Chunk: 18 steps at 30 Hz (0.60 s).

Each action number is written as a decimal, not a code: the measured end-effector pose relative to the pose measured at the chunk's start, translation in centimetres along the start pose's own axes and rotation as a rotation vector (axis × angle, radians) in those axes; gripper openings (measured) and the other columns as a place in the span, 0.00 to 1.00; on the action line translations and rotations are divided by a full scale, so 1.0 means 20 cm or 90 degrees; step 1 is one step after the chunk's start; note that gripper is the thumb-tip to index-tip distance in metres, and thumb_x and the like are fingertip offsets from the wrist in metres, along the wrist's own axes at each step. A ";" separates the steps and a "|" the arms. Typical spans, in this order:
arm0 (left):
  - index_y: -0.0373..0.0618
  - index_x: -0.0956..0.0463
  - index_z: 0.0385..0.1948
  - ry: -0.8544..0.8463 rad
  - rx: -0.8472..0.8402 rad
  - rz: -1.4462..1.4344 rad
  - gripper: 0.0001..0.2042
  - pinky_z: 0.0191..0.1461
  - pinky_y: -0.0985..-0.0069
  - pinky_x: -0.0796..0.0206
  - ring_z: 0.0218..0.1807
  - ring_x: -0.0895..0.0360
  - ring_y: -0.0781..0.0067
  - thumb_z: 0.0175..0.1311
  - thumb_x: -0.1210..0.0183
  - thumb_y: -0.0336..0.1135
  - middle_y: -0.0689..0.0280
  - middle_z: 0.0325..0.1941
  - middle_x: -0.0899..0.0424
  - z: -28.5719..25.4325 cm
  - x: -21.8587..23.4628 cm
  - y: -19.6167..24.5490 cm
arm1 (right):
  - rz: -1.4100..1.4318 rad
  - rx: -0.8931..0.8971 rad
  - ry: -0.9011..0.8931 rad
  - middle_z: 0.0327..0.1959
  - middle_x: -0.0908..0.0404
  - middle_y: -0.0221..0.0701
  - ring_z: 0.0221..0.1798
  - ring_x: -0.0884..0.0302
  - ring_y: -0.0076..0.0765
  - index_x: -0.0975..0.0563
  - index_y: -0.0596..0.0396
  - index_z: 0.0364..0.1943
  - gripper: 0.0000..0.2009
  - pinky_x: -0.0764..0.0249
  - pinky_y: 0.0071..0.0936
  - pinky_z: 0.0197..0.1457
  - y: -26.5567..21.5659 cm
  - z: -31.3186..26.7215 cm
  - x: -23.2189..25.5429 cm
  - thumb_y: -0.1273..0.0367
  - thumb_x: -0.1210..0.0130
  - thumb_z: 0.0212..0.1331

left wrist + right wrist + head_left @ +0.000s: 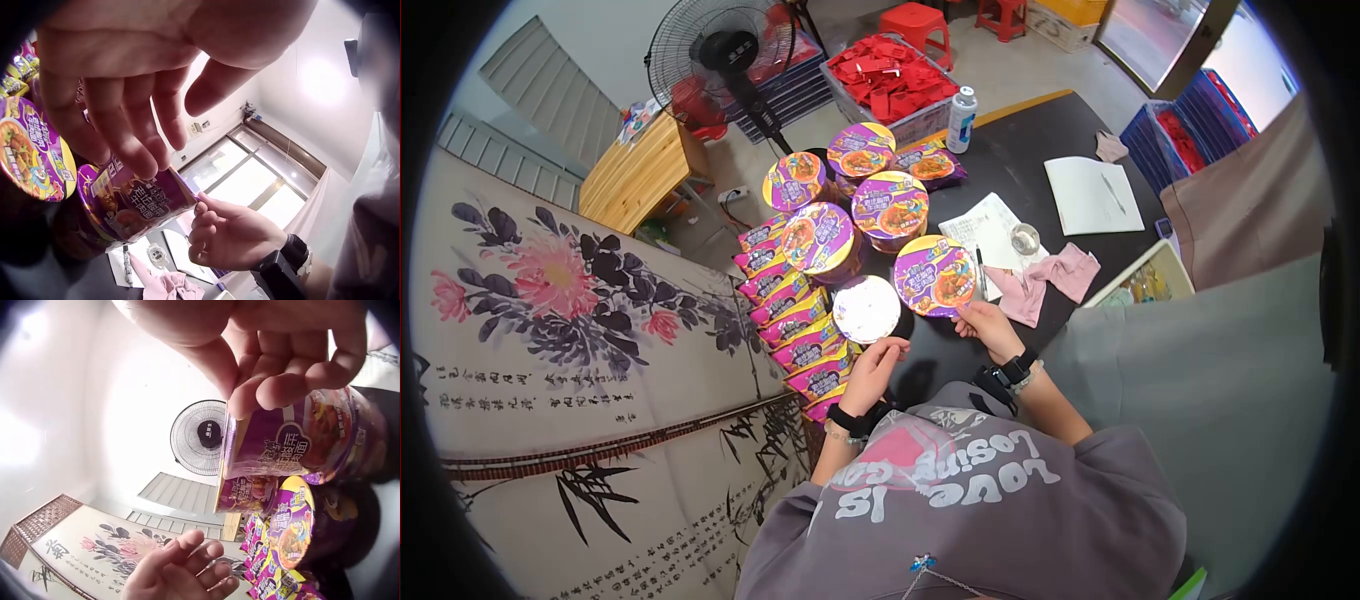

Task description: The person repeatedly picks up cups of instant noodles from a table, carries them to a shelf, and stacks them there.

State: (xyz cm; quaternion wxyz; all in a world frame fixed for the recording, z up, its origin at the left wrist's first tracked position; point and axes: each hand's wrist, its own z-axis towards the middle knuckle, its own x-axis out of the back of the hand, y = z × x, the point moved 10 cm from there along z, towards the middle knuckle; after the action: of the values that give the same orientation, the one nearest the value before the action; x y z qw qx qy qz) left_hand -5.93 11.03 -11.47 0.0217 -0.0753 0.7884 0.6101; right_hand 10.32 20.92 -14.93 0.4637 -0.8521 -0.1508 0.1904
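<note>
Purple-and-yellow instant noodle cups stand grouped on the dark table. My right hand [988,330] pinches the near edge of the front right noodle cup [935,270] between thumb and fingertips. That pinch at the edge also shows in the right wrist view, where the cup's printed side [281,440] faces the camera. My left hand [876,372] holds nothing, its fingers loosely bent. It is close to the near side of another noodle cup [867,309], whose top looks mostly white in the head view. In the left wrist view, the left fingers [134,150] overlap the pinched cup.
Purple noodle packets [805,330] line the table's left side. A white bottle [962,120] stands behind the cups. Papers [990,228], a small glass [1025,238], pink cloth [1040,285] and an open notebook [1093,195] lie to the right. A fan [725,50] stands beyond.
</note>
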 end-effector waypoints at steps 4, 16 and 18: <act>0.36 0.29 0.42 -0.070 -0.029 0.044 0.10 0.49 0.80 0.36 0.44 0.27 0.77 0.66 0.56 0.31 0.65 0.40 0.24 -0.06 -0.01 0.03 | 0.071 0.031 0.054 0.21 0.26 0.25 0.24 0.32 0.16 0.25 0.56 0.28 0.12 0.36 0.13 0.30 0.07 -0.11 -0.02 0.63 0.53 0.61; 0.37 0.29 0.40 -0.241 0.047 0.149 0.10 0.45 0.81 0.36 0.40 0.27 0.77 0.64 0.55 0.31 0.65 0.36 0.23 -0.39 0.03 -0.40 | 0.232 0.169 0.359 0.21 0.27 0.25 0.24 0.32 0.17 0.26 0.56 0.27 0.10 0.37 0.14 0.28 0.36 -0.67 0.11 0.64 0.51 0.60; 0.36 0.28 0.39 -0.313 0.046 0.171 0.09 0.46 0.80 0.36 0.40 0.27 0.76 0.64 0.55 0.30 0.65 0.36 0.23 -0.43 -0.02 -0.46 | 0.259 0.156 0.443 0.21 0.27 0.25 0.23 0.33 0.17 0.26 0.56 0.27 0.10 0.38 0.14 0.27 0.50 -0.83 0.19 0.65 0.51 0.59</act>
State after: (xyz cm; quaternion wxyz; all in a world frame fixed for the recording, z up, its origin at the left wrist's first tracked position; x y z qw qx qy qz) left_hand -3.73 0.52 -18.14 0.1339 0.1812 0.7838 0.5787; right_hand 22.22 5.17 -15.84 0.5379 -0.8163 0.2103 -0.0046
